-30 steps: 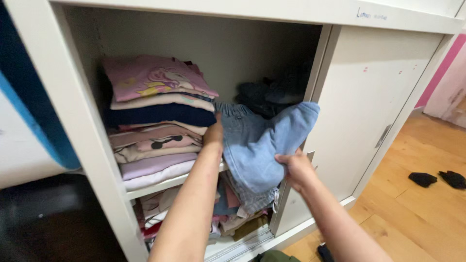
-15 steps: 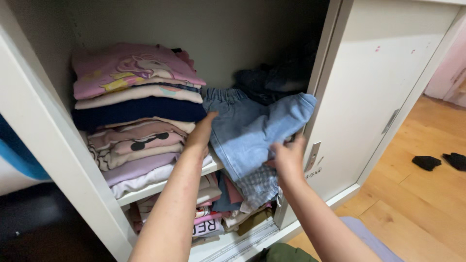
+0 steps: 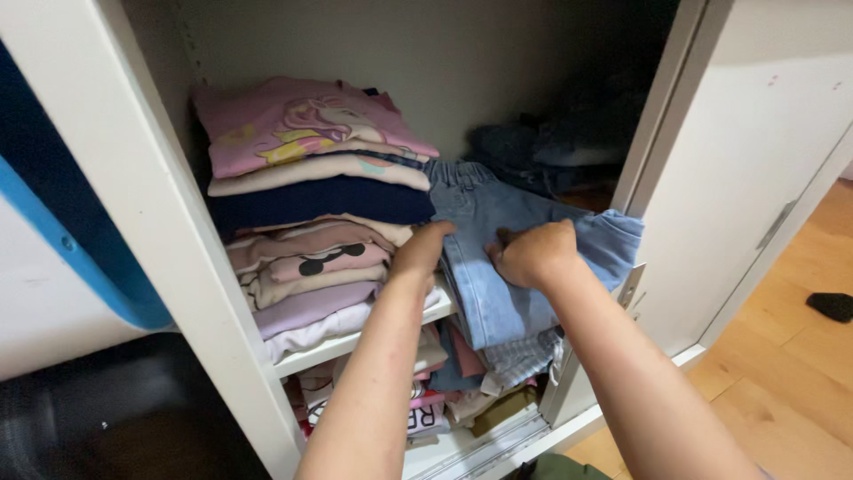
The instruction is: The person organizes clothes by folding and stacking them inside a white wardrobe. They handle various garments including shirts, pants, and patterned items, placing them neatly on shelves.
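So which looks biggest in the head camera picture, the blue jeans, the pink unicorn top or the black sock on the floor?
1. Blue jeans: they fill the most space.
2. Pink unicorn top: nearly as big, but folded, so it's a close call.
3. Black sock: smallest by far, though it lies farther away and is cut off by the picture's edge.

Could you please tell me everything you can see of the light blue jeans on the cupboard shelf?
The jeans are pale blue denim with a gathered elastic waistband toward the back. They lie folded on the shelf beside the stack of tops, their front part drooping over the shelf edge. The left hand and right hand both press on them.
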